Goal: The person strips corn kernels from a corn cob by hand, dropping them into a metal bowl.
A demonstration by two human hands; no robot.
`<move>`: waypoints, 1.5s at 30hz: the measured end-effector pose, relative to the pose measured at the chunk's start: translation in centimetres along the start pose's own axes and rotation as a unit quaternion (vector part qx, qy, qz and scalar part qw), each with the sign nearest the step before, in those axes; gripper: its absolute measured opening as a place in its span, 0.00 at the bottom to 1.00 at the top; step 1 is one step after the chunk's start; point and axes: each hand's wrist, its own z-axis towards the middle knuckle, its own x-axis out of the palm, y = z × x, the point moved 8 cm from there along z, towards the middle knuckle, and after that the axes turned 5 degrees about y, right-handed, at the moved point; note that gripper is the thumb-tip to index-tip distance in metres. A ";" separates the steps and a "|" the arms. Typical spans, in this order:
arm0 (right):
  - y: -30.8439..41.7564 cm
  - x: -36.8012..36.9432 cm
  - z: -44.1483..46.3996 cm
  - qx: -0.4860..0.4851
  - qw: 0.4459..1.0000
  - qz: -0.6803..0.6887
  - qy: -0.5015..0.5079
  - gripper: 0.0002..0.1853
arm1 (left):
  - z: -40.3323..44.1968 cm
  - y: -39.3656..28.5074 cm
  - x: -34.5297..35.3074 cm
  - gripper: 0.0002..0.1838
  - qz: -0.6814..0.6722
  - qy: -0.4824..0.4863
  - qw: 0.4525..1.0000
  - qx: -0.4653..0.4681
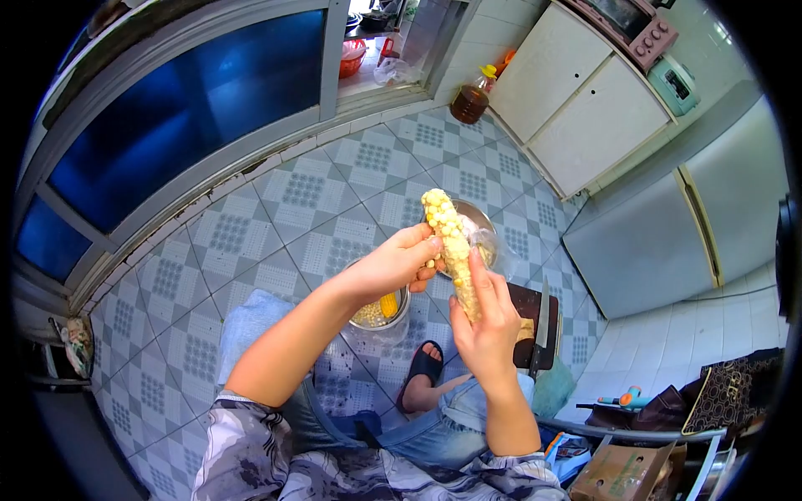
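Note:
A corn cob (457, 246) is held up tilted before me, its upper end still covered in pale yellow kernels and its lower part largely bare. My right hand (486, 321) grips the lower end, fingers along its side. At the cob's left side, my left hand (405, 260) is closed with thumb and fingers against the kernels. Below my left wrist stands a metal bowl (407, 307) with loose kernels and a yellow corn piece (388, 304). Behind the cob is another metal bowl (487, 219) with a clear plastic bag, partly hidden.
A knife (544, 317) lies on a dark cutting board (553, 355) at my right. An oil jug (470, 102) stands by the white cabinet (555, 92). The fridge (639, 238) is at right, a cardboard box (622, 473) lower right. Tiled floor (292, 196) surrounds my feet.

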 end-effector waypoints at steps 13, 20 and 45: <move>-0.7 0.1 0.2 0.036 0.990 0.136 0.011 0.36 | -0.1 -0.4 -0.1 0.14 -0.040 0.010 0.999 0.005; -0.7 0.3 0.1 0.036 0.986 0.159 0.023 0.36 | 0.0 -0.4 -0.5 0.14 0.008 -0.018 1.000 0.011; -0.7 0.1 0.0 0.043 0.989 0.139 0.005 0.36 | -0.2 -1.0 -1.0 0.09 0.179 -0.104 0.978 -0.007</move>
